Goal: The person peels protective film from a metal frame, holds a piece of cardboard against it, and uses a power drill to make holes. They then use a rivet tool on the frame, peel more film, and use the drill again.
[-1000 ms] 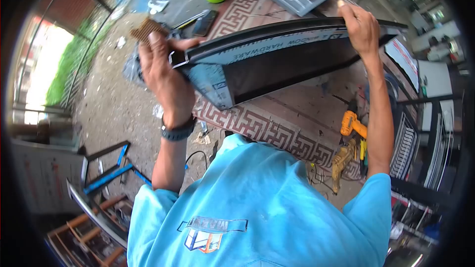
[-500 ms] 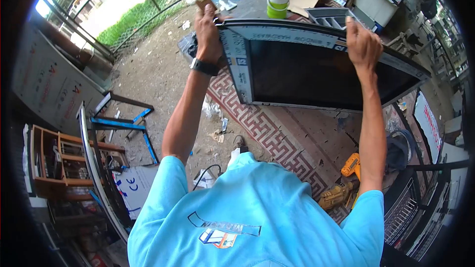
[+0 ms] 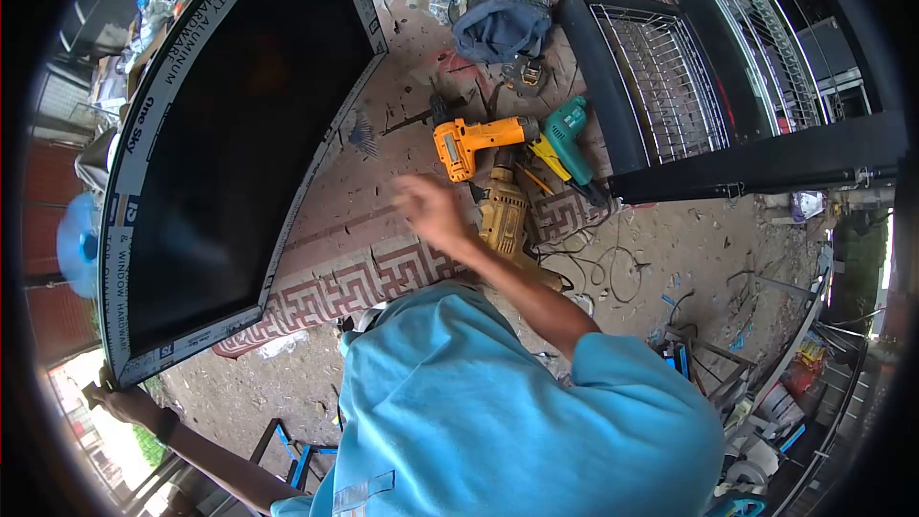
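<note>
A dark panel (image 3: 239,134) in an aluminium frame covered with printed protective tape stands upright on the left. My left hand (image 3: 136,408) is closed at the frame's lower left corner, beside a small brown piece (image 3: 97,392) whose kind I cannot make out. My right hand (image 3: 433,214), a little blurred, is away from the panel with its fingers loosely apart and nothing visible in them. Closest to it are an orange cordless drill (image 3: 469,146) and a worn yellow power drill (image 3: 503,213). A teal power tool (image 3: 567,139) lies just beyond.
A blue bag (image 3: 501,19) and a battery pack (image 3: 526,75) lie on the patterned floor covering (image 3: 325,287). At the upper right stands a black frame with wire racks (image 3: 661,77). Cables (image 3: 613,273) loop over the dirt. A blue fan (image 3: 78,244) is behind the panel.
My view has turned right and down toward the tools. My right hand has let go of the frame's top edge and moved toward the drills; my left hand stays at the corner.
</note>
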Motion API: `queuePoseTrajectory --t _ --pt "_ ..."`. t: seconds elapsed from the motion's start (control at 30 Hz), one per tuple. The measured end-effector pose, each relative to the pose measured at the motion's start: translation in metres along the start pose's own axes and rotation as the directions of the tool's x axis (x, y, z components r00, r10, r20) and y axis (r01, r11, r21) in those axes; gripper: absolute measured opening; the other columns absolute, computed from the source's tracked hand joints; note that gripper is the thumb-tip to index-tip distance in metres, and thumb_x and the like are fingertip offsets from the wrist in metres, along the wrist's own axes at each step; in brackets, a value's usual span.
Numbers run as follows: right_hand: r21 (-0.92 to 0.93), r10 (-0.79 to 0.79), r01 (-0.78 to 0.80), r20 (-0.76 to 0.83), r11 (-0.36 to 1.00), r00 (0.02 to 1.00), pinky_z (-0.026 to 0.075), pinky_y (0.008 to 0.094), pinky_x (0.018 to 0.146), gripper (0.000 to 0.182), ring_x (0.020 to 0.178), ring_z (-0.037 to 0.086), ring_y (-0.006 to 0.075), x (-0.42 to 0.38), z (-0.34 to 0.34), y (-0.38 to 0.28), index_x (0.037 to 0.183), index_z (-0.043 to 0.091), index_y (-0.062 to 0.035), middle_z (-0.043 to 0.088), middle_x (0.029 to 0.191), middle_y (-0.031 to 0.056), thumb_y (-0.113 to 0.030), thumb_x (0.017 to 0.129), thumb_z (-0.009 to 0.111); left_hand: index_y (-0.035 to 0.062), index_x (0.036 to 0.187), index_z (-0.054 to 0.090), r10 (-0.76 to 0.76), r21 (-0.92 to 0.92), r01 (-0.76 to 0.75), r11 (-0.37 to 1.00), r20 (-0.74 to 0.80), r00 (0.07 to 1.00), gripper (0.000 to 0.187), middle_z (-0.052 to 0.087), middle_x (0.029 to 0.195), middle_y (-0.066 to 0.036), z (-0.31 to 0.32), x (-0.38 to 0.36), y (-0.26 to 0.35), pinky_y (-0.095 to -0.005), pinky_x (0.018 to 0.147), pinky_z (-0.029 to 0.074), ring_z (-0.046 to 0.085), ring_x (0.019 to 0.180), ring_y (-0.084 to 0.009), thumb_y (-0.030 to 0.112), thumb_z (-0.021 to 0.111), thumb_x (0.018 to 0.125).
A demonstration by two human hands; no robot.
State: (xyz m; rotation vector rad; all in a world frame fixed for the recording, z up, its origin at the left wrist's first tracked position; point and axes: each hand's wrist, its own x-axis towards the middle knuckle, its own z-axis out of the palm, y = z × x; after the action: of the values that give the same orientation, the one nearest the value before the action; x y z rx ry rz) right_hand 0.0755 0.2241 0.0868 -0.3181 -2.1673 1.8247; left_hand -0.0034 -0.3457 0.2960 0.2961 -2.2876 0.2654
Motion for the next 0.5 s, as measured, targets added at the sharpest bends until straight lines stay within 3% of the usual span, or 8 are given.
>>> queuePoseTrajectory --t 0.07,0.1,0.17,0.27,0.33,0.4,0.47,0.5 --pt "-0.203 0.063 -0.120 -0.268 0.972 0.961 0.051 0.0311 0.082 0.035 0.096 0.061 0.0196 -0.017 -0.087 0.019 0.114 0.056 0.0006 0.061 0.108 0.0122 0.004 0.079 0.060 -0.0014 0.115 0.051 0.056 -0.158 -0.058 0.986 -0.017 0.998 0.030 0.061 0.098 -0.015 0.009 0.000 -0.013 -0.0363 0.076 0.049 0.060 0.089 -0.0265 0.013 0.055 0.089" --pt "-0.154 0.053 -0.131 -0.430 0.979 0.901 0.051 0.0340 0.079 0.043 0.092 0.062 0.0253 -0.016 -0.125 0.064 0.119 0.053 0.0009 0.057 0.110 0.0141 0.003 0.077 0.061 -0.0059 0.120 0.046 -0.247 -0.712 0.303 0.634 0.185 0.951 0.037 0.061 0.099 -0.015 0.042 0.004 -0.059 -0.0354 0.075 0.051 0.060 0.092 -0.0250 0.022 0.047 0.096" --pt "-0.823 -0.265 -0.239 -0.417 0.515 0.869 0.043 0.0477 0.087 0.061 0.100 0.051 0.0430 -0.011 -0.192 0.073 0.132 0.042 -0.0031 0.051 0.112 0.0239 -0.013 0.077 0.068 -0.0069 0.122 0.045 -0.037 -0.450 0.029 0.893 -0.008 0.999 0.049 0.060 0.102 -0.016 0.028 -0.004 -0.034 -0.0365 0.078 0.052 0.060 0.097 -0.0256 0.036 0.039 0.099" --pt "-0.758 0.052 -0.398 -0.437 0.517 0.898 0.039 0.0510 0.093 0.094 0.110 0.049 0.0421 0.008 -0.228 0.124 0.145 0.021 -0.0103 0.047 0.122 0.0243 -0.041 0.072 0.073 -0.0058 0.125 0.044 -0.255 -0.829 0.545 0.128 0.503 0.826 0.046 0.055 0.115 -0.020 0.041 0.001 -0.039 -0.0396 0.087 0.050 0.058 0.102 -0.0275 0.030 0.032 0.098" --pt "-0.687 0.161 -0.544 -0.541 0.483 0.826 0.042 0.0460 0.092 0.103 0.112 0.050 0.0372 0.027 -0.222 0.121 0.146 0.014 -0.0123 0.046 0.129 0.0207 -0.048 0.070 0.074 -0.0016 0.130 0.043 0.062 -0.669 -0.033 0.743 0.020 0.998 0.044 0.056 0.120 -0.014 0.080 -0.017 -0.095 -0.0390 0.092 0.046 0.056 0.106 -0.0291 0.021 0.034 0.093" --pt "-0.488 0.479 -0.569 -0.309 0.662 0.822 0.044 0.0428 0.093 0.106 0.110 0.054 0.0323 0.075 -0.206 0.136 0.147 0.010 -0.0142 0.050 0.130 0.0155 -0.041 0.069 0.077 -0.0009 0.132 0.041 -0.017 -0.397 -0.003 0.918 -0.047 0.999 0.042 0.052 0.127 -0.015 0.081 -0.023 -0.149 -0.0359 0.100 0.036 0.050 0.114 -0.0257 0.016 0.039 0.093" --pt "-0.680 0.008 -0.171 -0.236 0.713 0.972 0.049 0.0403 0.085 0.114 0.091 0.063 0.0346 0.038 -0.257 0.155 0.147 0.005 -0.0191 0.062 0.113 0.0163 -0.031 0.063 0.081 0.0007 0.135 0.037 0.019 -0.503 0.002 0.864 0.037 0.999 0.046 0.055 0.124 -0.015 0.084 -0.030 -0.118 -0.0376 0.098 0.039 0.052 0.113 -0.0252 0.011 0.042 0.090" --pt "-0.757 0.242 -0.441 -0.369 0.483 0.898 0.049 0.0421 0.082 0.105 0.093 0.063 0.0366 0.041 -0.250 0.116 0.145 0.016 -0.0224 0.064 0.104 0.0192 -0.027 0.062 0.080 0.0013 0.136 0.037 0.013 -0.770 0.046 0.636 0.070 0.997 0.050 0.056 0.123 -0.014 0.091 -0.019 -0.123 -0.0391 0.096 0.042 0.054 0.111 -0.0255 0.005 0.046 0.087"
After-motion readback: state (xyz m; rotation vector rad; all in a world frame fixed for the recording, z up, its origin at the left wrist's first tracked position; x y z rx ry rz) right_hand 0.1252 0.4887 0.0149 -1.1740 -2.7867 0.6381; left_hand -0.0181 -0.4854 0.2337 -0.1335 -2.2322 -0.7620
